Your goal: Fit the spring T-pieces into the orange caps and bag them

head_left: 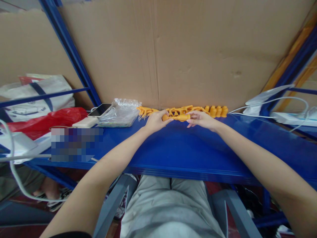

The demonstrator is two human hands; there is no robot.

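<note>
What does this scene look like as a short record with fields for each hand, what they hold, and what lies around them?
left hand: grips the left end of an orange plastic piece
right hand: fingers on the right end of the same piece
surface: blue shelf, both forearms stretched over it
behind the hands: row of orange plastic parts along a cardboard wall
left of the hands: clear plastic bag, phone, red bag
right side: white cables

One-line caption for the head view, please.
Both hands, left hand and right hand, grip an orange plastic piece on a blue shelf.
</note>
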